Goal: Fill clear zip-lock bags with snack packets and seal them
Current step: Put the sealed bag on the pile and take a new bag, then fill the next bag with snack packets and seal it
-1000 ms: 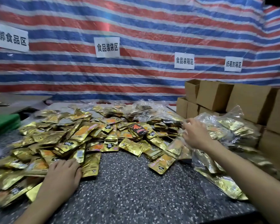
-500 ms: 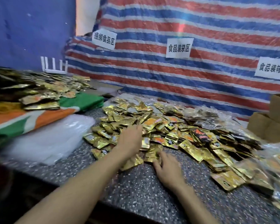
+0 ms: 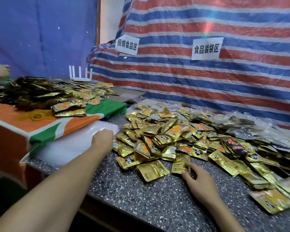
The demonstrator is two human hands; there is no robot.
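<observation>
A big heap of gold snack packets (image 3: pixel 174 136) covers the speckled table (image 3: pixel 141 195). To its left lies a stack of clear zip-lock bags (image 3: pixel 70 144). My left hand (image 3: pixel 102 139) reaches onto the right end of that stack. Its fingers bend down onto the top bag, and the back of the hand hides whether they pinch it. My right hand (image 3: pixel 197 180) rests on the table at the heap's near edge, fingers relaxed, its fingertips touching one gold packet (image 3: pixel 180 164).
A raised surface under an orange, white and green cloth (image 3: pixel 15 121) at the left carries more gold packets, yellow rubber bands (image 3: pixel 37 114) and a white router (image 3: pixel 80 76). Filled clear bags (image 3: pixel 241 126) lie at the back right. Another person's hand (image 3: pixel 0 71) shows at far left. A striped tarp hangs behind.
My view swung left. My left hand left the packet heap and moved left onto the clear bags. My right hand came from the filled bags to the heap's near edge.
</observation>
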